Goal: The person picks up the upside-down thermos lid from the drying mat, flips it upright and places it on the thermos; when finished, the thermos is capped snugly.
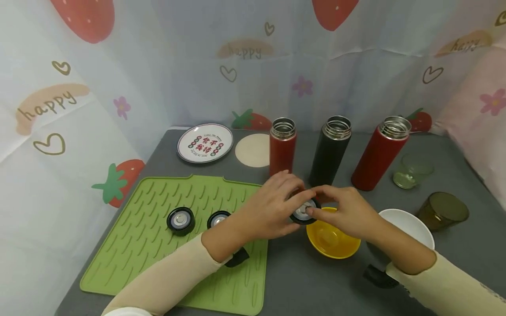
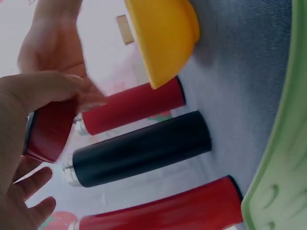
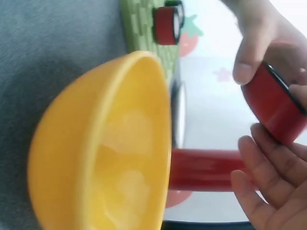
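Observation:
Both hands meet over the yellow bowl (image 1: 334, 239), around a red bottle lid (image 3: 276, 108) with a black rim. Its silvery inner side faces up in the head view. My left hand (image 1: 272, 204) grips the lid from the left, its thumb pressing the wall in the right wrist view. From the right, my right hand (image 1: 344, 210) pinches it, thumb over the inner side and fingers below the wall. Behind the hands stand a red bottle (image 1: 282, 151), a black bottle (image 1: 330, 153) and another red bottle (image 1: 379, 156), all with bare steel mouths.
On the green mat (image 1: 150, 263) at left lie a lid (image 1: 181, 220) and a second lid (image 1: 217, 218), partly behind my left arm. A patterned plate (image 1: 205, 142) and a cream disc (image 1: 254, 150) lie behind. At right are a white bowl (image 1: 411, 226), a brown glass (image 1: 442, 213) and a clear glass (image 1: 413, 171).

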A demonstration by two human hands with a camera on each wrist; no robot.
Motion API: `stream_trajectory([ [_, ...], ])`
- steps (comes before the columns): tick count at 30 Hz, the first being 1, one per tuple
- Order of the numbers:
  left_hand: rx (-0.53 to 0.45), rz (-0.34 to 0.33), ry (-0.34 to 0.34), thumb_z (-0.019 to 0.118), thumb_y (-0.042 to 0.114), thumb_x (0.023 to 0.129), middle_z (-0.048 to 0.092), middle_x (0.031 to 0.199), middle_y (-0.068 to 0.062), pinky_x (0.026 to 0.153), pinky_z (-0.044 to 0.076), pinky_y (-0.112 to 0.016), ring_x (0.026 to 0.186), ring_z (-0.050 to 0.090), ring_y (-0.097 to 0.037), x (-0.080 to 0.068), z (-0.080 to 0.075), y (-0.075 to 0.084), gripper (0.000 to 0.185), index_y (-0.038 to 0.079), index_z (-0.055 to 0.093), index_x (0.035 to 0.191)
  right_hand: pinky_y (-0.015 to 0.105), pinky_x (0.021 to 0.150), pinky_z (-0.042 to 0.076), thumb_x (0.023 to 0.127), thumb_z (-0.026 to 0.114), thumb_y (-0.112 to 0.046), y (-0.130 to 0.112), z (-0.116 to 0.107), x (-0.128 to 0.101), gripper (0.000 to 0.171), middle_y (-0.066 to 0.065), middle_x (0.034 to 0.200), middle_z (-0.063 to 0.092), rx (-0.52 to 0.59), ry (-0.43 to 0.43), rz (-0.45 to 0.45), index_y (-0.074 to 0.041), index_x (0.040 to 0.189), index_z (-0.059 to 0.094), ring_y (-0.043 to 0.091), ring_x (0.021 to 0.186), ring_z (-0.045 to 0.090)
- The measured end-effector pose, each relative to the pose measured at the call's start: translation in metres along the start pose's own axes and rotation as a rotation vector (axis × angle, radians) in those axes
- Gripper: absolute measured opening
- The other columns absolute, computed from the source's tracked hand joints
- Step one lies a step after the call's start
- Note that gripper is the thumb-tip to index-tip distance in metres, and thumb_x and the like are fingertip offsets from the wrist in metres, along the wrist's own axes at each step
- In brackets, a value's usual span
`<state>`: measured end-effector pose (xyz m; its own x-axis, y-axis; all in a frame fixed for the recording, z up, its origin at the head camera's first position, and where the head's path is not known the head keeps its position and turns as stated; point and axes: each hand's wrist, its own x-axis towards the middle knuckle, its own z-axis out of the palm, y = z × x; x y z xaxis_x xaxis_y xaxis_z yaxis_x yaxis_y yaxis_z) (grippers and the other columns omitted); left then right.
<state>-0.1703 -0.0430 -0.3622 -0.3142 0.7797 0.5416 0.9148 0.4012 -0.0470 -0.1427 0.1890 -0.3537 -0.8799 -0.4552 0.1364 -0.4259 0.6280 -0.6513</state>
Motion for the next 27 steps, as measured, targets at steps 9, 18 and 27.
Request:
stream_trajectory([
  [9,-0.906,-0.729,-0.152,0.063,0.054,0.089,0.064,0.107,0.001,0.078,0.051,-0.033,0.096,0.06,-0.015,0.002,-0.005,-0.006,0.055,0.01,0.058,0.121,0.034,0.087,0.052,0.071,0.086,-0.005,-0.006,-0.004,0.007,0.047,0.002,0.11,0.066,-0.17,0.314,-0.393,-0.008,0.113,0.065,0.019,0.1,0.061],
  [18,-0.631,-0.688,0.277,0.08,0.04,0.079,0.059,0.12,0.005,0.094,0.044,-0.033,0.11,0.054,-0.01,0.03,-0.037,-0.054,0.063,0.013,0.057,0.131,0.044,0.101,0.042,0.078,0.084,-0.018,-0.01,-0.011,0.054,0.082,0.008,0.141,0.045,-0.014,0.315,-0.197,-0.009,0.146,0.038,0.023,0.125,0.047],
  [27,-0.473,-0.769,0.333,0.08,0.051,0.076,0.058,0.122,0.002,0.089,0.046,-0.03,0.108,0.053,-0.01,0.058,-0.019,-0.108,0.072,0.013,0.056,0.133,0.048,0.106,0.035,0.085,0.076,-0.038,0.0,0.012,0.124,0.097,0.012,0.152,0.028,0.247,0.272,0.105,-0.009,0.155,0.015,0.028,0.137,0.033],
])
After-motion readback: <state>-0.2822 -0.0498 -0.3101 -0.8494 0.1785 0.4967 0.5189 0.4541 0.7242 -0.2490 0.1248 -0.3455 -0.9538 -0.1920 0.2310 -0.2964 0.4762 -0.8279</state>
